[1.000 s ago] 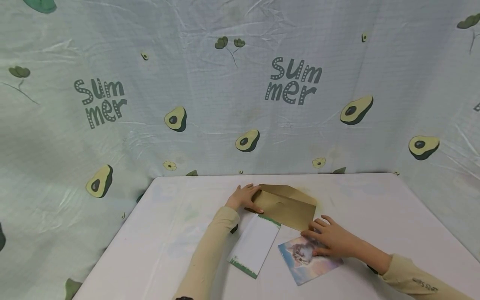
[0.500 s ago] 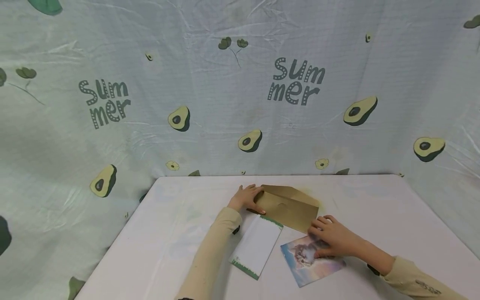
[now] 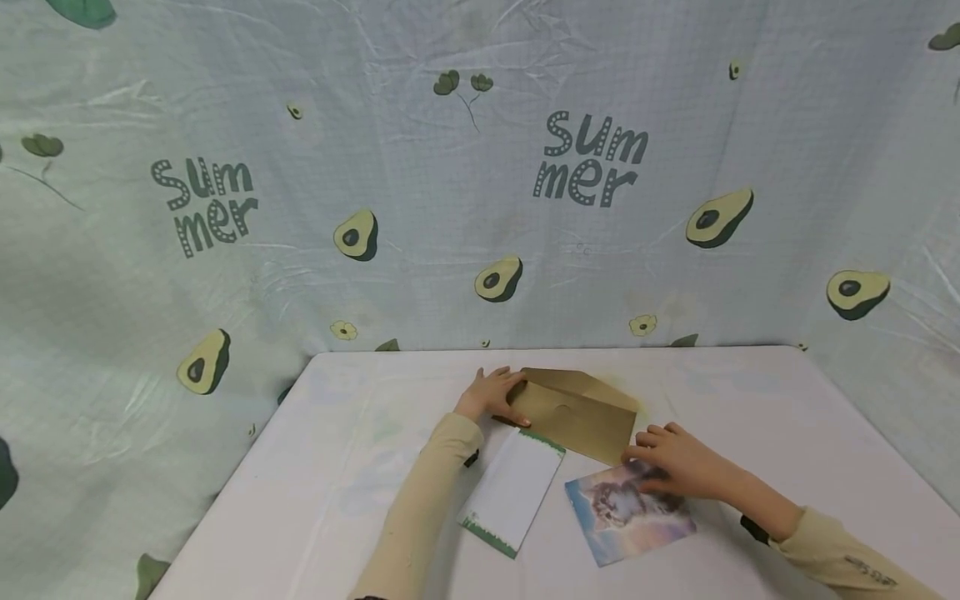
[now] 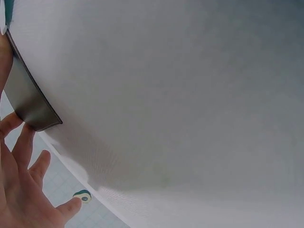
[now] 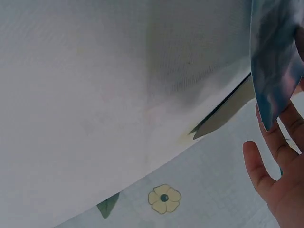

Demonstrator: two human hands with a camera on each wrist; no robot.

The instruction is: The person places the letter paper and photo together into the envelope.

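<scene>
A gold envelope [image 3: 572, 423] lies near the far side of the table, its flap unfolded toward the back. My left hand [image 3: 492, 395] holds the envelope's left end, thumb toward the near corner and fingers at the far one; the left wrist view shows fingertips on the envelope's edge [image 4: 31, 102]. In front of it is a picture card with a kitten [image 3: 622, 521]. My right hand [image 3: 686, 462] pinches this card by its far right part, thumb on the picture. In the right wrist view, the card [image 5: 273, 61] looks bowed between thumb and fingers.
A white card with green borders [image 3: 513, 493] lies at a slant between the left forearm and the kitten card, just below the envelope. A printed cloth [image 3: 420, 183] hangs behind the white table [image 3: 360, 467].
My right hand has shifted slightly right and away from me, and the kitten card has moved a little with it. The left hand and envelope stay in place.
</scene>
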